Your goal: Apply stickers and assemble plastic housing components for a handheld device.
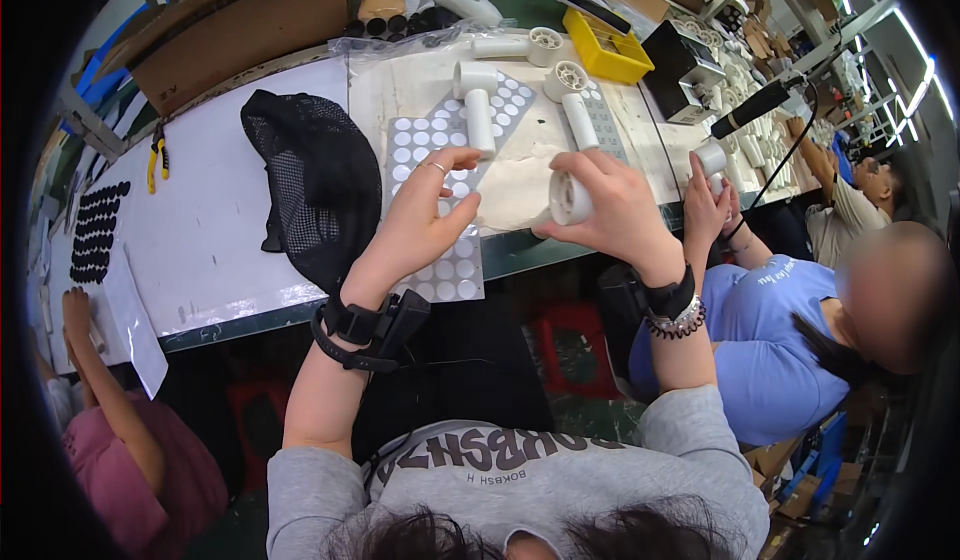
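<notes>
My right hand (622,210) grips a white plastic hair-dryer-shaped housing (568,200) by its round head; a spoked end faces left, and the rest is hidden by my fingers. Across from it, my left hand (432,210) is open, its thumb and fingers apart with nothing visible between them. That hand hovers over a sheet of round white stickers (462,265). Just beyond my hands, one white housing (480,110) lies on the stickers and another (577,110) rests on a grey sheet. A third housing (515,47) lies on its side farther back.
A black mesh bag (315,185) lies left of my hand, with yellow-handled cutters (157,160) and black round pads (98,235) beyond. At the back are a yellow bin (607,48), a black box (683,72) and a cardboard box (240,30). Co-workers sit on both sides.
</notes>
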Demonstrator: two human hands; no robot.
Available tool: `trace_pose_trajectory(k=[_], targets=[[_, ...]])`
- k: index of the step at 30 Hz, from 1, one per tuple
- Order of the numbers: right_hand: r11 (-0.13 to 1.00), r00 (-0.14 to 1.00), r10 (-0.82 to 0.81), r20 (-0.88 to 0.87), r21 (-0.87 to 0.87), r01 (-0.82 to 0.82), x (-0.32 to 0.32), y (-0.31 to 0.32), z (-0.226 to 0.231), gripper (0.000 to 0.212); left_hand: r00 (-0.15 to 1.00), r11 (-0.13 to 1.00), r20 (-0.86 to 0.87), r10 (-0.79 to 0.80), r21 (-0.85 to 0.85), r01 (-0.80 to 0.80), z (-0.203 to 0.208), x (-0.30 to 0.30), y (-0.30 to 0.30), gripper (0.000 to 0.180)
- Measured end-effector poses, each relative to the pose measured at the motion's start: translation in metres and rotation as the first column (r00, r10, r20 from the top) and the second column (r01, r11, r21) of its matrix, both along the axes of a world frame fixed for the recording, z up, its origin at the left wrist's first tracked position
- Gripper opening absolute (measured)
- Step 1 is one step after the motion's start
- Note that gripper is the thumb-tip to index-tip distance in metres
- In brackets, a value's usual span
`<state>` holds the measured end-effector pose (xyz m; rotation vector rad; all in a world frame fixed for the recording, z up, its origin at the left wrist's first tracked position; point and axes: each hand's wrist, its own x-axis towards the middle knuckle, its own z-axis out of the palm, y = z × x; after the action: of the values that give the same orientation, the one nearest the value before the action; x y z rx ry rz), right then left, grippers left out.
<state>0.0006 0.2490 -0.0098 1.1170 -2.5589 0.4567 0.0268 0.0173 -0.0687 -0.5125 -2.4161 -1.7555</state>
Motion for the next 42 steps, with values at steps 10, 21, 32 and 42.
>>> trace_pose_trajectory(k=[10, 21, 32, 42], targets=[[0.989, 0.992, -0.106, 0.06, 0.111, 0.099, 0.008, -0.002, 0.002, 0.05, 0.996, 1.0, -0.087, 0.004, -0.024, -0.006, -0.009, 0.024, -0.016, 0.037], [0.986, 0.986, -0.134, 0.098, 0.117, 0.123, 0.009, -0.001, 0.006, 0.059, 0.987, 0.995, -0.162, 0.019, -0.09, -0.034, -0.03, 0.027, -0.029, 0.035], [0.987, 0.992, -0.125, 0.011, 0.102, 0.123, 0.016, 0.001, -0.003, 0.053, 0.969, 0.962, -0.233, 0.076, -0.24, -0.133, -0.064, 0.024, -0.01, 0.023], [0.98, 0.982, -0.187, -0.014, 0.069, 0.188, 0.021, -0.007, -0.006, 0.056, 0.966, 0.963, -0.249, 0.074, -0.235, -0.134, -0.062, 0.021, -0.007, 0.02]])
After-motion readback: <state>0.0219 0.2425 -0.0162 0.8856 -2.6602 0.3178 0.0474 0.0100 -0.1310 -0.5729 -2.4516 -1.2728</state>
